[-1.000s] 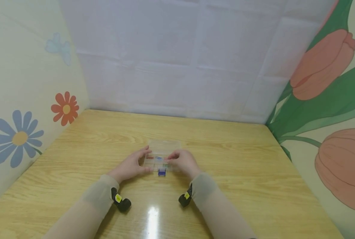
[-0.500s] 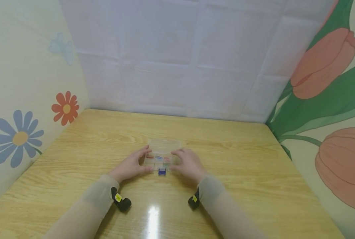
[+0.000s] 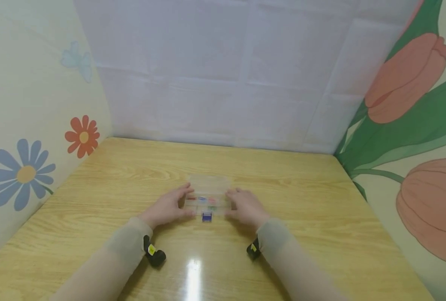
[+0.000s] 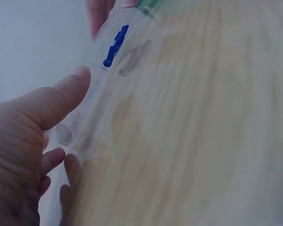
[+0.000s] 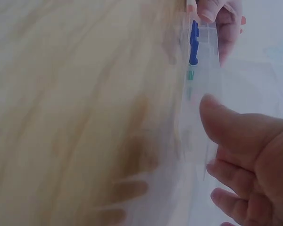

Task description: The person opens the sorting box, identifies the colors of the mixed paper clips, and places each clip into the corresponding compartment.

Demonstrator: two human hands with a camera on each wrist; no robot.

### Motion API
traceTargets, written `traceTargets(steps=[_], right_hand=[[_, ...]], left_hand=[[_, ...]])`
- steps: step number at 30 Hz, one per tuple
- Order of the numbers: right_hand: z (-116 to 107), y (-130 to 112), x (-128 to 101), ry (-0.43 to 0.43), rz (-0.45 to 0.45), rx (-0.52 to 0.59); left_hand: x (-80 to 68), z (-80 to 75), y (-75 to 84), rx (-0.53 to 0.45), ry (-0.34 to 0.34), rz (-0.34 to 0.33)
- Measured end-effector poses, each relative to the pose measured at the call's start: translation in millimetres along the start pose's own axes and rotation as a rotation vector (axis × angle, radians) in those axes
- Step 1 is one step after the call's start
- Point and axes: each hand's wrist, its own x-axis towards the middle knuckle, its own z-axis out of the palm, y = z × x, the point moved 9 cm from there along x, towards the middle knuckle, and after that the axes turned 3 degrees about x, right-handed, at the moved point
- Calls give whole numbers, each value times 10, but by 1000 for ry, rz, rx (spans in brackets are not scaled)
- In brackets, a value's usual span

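Observation:
A clear plastic compartment box (image 3: 198,209) lies on the table with its transparent lid (image 3: 209,184) raised toward the back. Small red pieces (image 3: 191,199), blue pieces (image 3: 202,199), pink pieces (image 3: 211,201) and green pieces (image 3: 211,208) sit in its compartments; their kind is too small to tell. A blue latch (image 3: 206,217) sticks out at the front. My left hand (image 3: 166,209) grips the box's left end, thumb at the front and fingers toward the back. Around the right end, my right hand (image 3: 247,207) holds it likewise, its thumb (image 5: 214,117) along the front wall.
The wood-grain table (image 3: 302,200) spreads around the box on all sides. A white cloth (image 3: 208,83) hangs behind it. Walls painted with flowers stand at left and right. Each wrist carries a small black camera (image 3: 156,257).
My right hand has let go of the pink piece in the box, drawn back to the right and taken hold of the right end. The box has shifted slightly to the right.

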Motion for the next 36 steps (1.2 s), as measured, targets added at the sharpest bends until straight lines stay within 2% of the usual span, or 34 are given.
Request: traceTargets(steps=[8,18,28,33,36], right_hand=[[-105,188,-122,14,8,-3],[-177,359,-273,42,55,10],[-185,339,-301,26,91,80],[-206,295,-280,26,63,78],[-243,299,-280,44,39,81]], left_hand=[[129,137,201,93,7,36],[220,246,362,81,-20,31],[193,215,373,88,-16,18],[149,140,392,75,-10,32],[110,56,404,102,16,57]])
